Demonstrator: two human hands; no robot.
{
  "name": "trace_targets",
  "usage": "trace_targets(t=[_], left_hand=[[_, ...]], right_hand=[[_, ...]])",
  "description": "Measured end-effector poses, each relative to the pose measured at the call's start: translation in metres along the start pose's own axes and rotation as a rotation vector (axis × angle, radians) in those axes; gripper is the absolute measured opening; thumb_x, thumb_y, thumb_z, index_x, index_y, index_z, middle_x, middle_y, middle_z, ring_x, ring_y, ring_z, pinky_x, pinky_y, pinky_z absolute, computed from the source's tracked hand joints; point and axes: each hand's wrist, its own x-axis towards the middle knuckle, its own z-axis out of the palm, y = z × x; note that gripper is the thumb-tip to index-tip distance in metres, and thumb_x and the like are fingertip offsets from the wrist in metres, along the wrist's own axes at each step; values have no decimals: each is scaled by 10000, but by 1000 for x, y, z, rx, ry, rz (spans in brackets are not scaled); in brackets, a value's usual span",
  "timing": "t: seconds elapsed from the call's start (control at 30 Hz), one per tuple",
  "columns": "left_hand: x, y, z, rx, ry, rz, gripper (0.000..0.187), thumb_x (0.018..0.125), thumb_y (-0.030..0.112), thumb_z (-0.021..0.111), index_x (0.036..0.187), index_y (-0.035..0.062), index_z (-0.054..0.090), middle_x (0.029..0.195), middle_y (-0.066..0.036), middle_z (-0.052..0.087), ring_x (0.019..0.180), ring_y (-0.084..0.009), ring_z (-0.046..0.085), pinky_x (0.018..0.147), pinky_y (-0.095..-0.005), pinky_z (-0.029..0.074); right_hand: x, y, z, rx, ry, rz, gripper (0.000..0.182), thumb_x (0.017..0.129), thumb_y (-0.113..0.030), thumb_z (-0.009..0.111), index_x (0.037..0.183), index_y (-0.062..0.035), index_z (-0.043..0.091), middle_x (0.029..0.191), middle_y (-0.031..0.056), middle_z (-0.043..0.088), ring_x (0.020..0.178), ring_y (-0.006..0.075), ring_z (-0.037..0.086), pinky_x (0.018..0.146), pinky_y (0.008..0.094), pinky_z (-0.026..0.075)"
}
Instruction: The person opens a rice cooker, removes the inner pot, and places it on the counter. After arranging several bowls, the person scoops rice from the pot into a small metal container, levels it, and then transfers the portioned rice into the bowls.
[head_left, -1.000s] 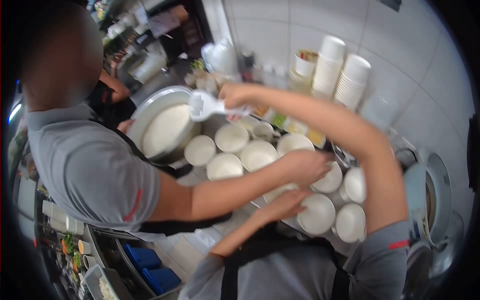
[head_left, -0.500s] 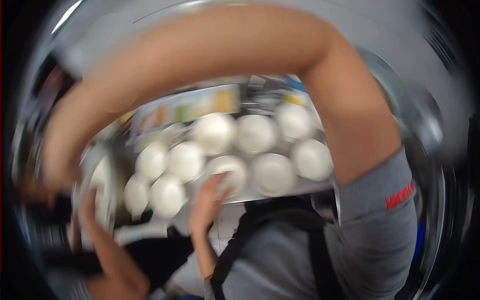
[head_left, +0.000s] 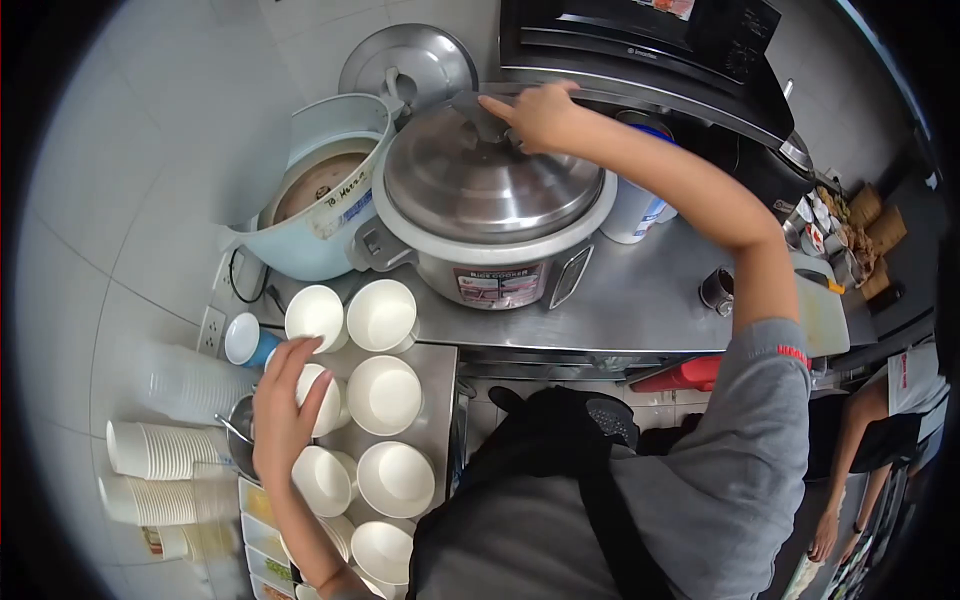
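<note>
My right hand point(head_left: 535, 112) grips the black knob on the steel lid point(head_left: 480, 190) of a large rice cooker point(head_left: 495, 275); the lid sits on the pot. My left hand point(head_left: 283, 405) lies over a white bowl point(head_left: 322, 402), fingers curled on its rim. That bowl stands among several empty white bowls point(head_left: 383, 393) on a steel tray point(head_left: 438, 400) to the left of my body.
An open pale blue rice cooker point(head_left: 320, 200) stands behind the bowls, its round lid point(head_left: 405, 60) against the wall. Stacks of paper cups point(head_left: 150, 450) lie at the left. A black appliance point(head_left: 640, 40) sits at the back of the steel counter point(head_left: 640, 290). Another person point(head_left: 890, 410) stands at right.
My view has swung away from the co-worker and the rice pot. My right hand let go of the white rice paddle and now holds the cooker's lid knob. My left hand stays on a bowl.
</note>
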Motion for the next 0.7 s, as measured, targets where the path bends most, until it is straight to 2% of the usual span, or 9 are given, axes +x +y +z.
trace_targets(t=[0.03, 0.17, 0.33, 0.4, 0.43, 0.47, 0.53, 0.6, 0.7], left_hand=[[16, -10, 11, -84, -35, -13, 355, 807, 96, 612, 1151, 41, 545, 1095, -140, 549, 929, -293, 574, 807, -355, 446], [82, -86, 83, -252, -1, -83, 451, 885, 230, 561, 1283, 53, 445, 1166, -151, 489, 933, -239, 586, 707, -321, 485], [138, -87, 140, -599, -60, -406, 588, 917, 308, 510, 1387, 38, 281, 1138, -174, 490, 824, -196, 623, 578, -295, 508], [144, -79, 148, -729, -69, -428, 632, 920, 311, 503, 1407, 26, 220, 1123, -178, 494, 774, -188, 635, 540, -283, 508], [147, -86, 157, -710, -61, -391, 679, 913, 275, 516, 1411, -7, 150, 1130, -189, 497, 732, -195, 644, 508, -269, 510], [148, -86, 157, -768, -35, -406, 686, 908, 259, 525, 1413, -2, 142, 1176, -198, 470, 775, -207, 639, 523, -272, 519], [147, -81, 163, -891, 5, -431, 702, 898, 229, 541, 1418, 7, 126, 1268, -218, 416, 863, -231, 630, 551, -278, 536], [150, -98, 176, -1098, 59, -439, 753, 874, 163, 556, 1437, 60, 66, 1436, -219, 190, 1118, -264, 491, 662, -312, 563], [157, -103, 179, -1154, 16, -530, 791, 851, 142, 550, 1446, 107, 30, 1331, -180, 345, 1050, -239, 503, 711, -338, 556]], right_hand=[[-10, 0, 21, 112, 161, 126, 818, 767, -261, 632, 1415, -404, 153, 930, 165, 631, 750, 330, 651, 583, 560, 509], [-3, 27, 28, 614, 142, -49, 824, 785, -94, 573, 1387, -472, 156, 924, 224, 612, 804, 365, 630, 671, 447, 514], [3, 58, 11, 576, 157, -107, 828, 743, -1, 507, 1384, -442, 224, 875, 172, 632, 729, 335, 618, 663, 446, 495], [-21, 79, -4, 602, 84, -157, 849, 708, 31, 525, 1390, -396, 253, 994, 149, 638, 787, 326, 627, 706, 416, 502], [-33, 91, 12, 778, 285, -320, 871, 673, 52, 550, 1395, -349, 273, 1075, 131, 629, 844, 329, 630, 759, 401, 497], [-68, 92, -13, 799, 145, -217, 879, 660, 68, 556, 1400, -315, 275, 1145, 115, 605, 891, 336, 626, 822, 402, 487], [-116, 105, -7, 799, 383, -257, 865, 661, 87, 560, 1394, -293, 300, 1328, 49, 475, 1024, 296, 590, 900, 383, 478], [-174, 117, -14, 904, 235, -75, 835, 690, 54, 596, 1398, -275, 298, 1388, 9, 409, 1083, 253, 565, 948, 330, 456], [-257, 116, 6, 911, 333, 45, 794, 736, 19, 605, 1409, -259, 287, 1421, 9, 361, 1178, 226, 482, 1006, 330, 382]])
